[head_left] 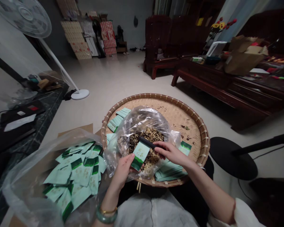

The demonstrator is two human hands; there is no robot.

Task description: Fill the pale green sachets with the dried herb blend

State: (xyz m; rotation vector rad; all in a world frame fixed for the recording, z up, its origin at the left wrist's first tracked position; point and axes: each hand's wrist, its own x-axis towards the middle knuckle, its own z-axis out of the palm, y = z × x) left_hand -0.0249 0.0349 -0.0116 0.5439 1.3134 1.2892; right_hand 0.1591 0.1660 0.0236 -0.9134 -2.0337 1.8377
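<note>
My left hand (123,167) pinches a pale green sachet (141,154) with a dark green band, tilted over a clear plastic bag (145,115). Inside that bag lies a heap of dried, dark and yellowish loose mix (153,134). Fingers of my right hand (168,152) are closed round a black stick-like tool (146,142), whose far end lies along the sachet's upper edge; whether it enters the sachet I cannot tell. The bag rests on a round woven bamboo tray (191,113). Flat green sachets (169,171) are stacked beneath my right forearm, and more sachets (115,122) lie at the tray's left.
Left of the tray, a large clear bag (21,179) holds many green sachets (73,176). A white standing fan (79,94) is beyond it. A black round stand base (234,157) sits close on the right, near a dark wooden table (215,83).
</note>
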